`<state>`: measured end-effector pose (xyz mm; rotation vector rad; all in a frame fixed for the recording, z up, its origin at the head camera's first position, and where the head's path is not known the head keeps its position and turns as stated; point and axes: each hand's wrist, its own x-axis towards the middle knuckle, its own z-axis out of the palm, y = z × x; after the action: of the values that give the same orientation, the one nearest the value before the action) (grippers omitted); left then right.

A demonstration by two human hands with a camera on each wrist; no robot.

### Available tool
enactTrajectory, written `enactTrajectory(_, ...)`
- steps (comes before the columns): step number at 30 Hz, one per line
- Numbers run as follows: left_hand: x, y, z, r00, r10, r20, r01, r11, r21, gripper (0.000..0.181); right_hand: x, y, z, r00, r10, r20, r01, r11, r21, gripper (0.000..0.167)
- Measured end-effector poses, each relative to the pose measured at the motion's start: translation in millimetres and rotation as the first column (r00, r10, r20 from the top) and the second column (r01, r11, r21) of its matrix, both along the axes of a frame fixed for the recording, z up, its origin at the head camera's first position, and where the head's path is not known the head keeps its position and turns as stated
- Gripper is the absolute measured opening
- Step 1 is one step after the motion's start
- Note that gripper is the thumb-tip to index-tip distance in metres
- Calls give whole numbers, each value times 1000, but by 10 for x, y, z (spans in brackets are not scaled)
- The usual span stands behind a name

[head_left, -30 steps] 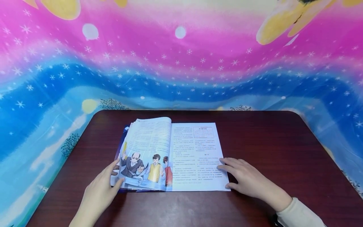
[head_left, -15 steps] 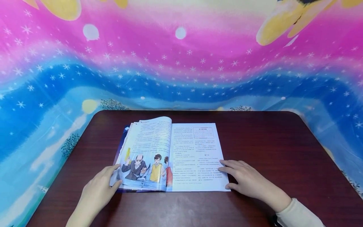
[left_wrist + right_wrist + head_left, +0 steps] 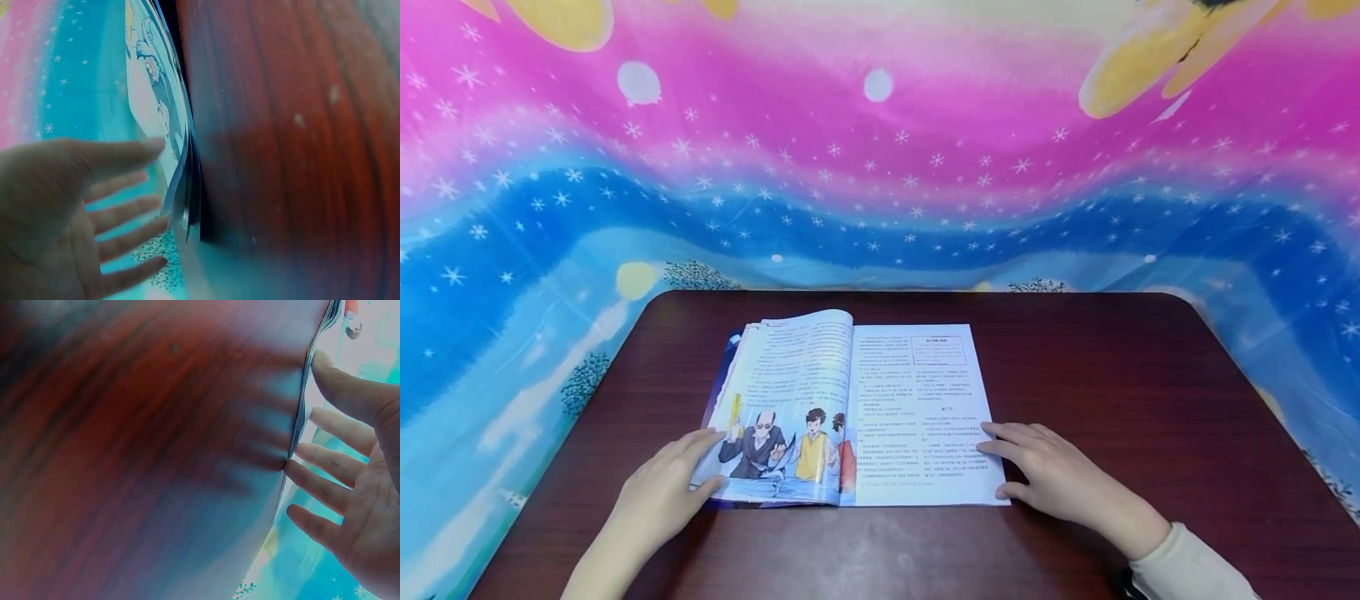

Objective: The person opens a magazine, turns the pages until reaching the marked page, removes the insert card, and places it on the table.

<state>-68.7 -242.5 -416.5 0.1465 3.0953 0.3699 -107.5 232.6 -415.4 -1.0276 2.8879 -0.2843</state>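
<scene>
An open magazine point(image 3: 887, 400) lies on the table, text on its right page and a cartoon of figures in water on the left page point(image 3: 767, 400). My left hand point(image 3: 658, 492) rests at the magazine's lower left edge. In the left wrist view its thumb point(image 3: 125, 155) is against the page and the other fingers stretch out, spread apart. On the opposite side, my right hand point(image 3: 1052, 475) lies with fingertips on the right page's edge. Its fingers point(image 3: 325, 464) are extended and spread in the right wrist view. Neither hand pinches a page.
Beneath everything is a dark reddish-brown wooden table point(image 3: 1097, 367) with rounded far corners. A pink and blue cloth point(image 3: 880, 183) with snowflakes hangs behind it and along its sides. A light sleeve point(image 3: 1195, 567) covers the right forearm.
The left page has settled flatter toward the left, and its cartoon shows more fully. My left hand has drawn slightly back and its fingers have loosened. The right hand stays in place.
</scene>
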Motion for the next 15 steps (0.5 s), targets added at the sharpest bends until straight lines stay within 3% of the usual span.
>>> enactTrajectory(4, -47, 13, -35, 994, -109, -25, 110, 993, 40, 58, -5, -5, 2, 1000, 1, -5, -1, 1000, 1, 55)
enactTrajectory(7, -79, 14, -56, 987, -159, -30, 160, 985, 60, 56, -10, -9, 1, 1000, 1, -10, -1, 1000, 0, 54)
enactTrajectory(15, -133, 14, -64, 982, -187, 6, 186, 981, 59, 51, -44, -24, 8, 1000, 1, -26, -1, 1000, -24, 47)
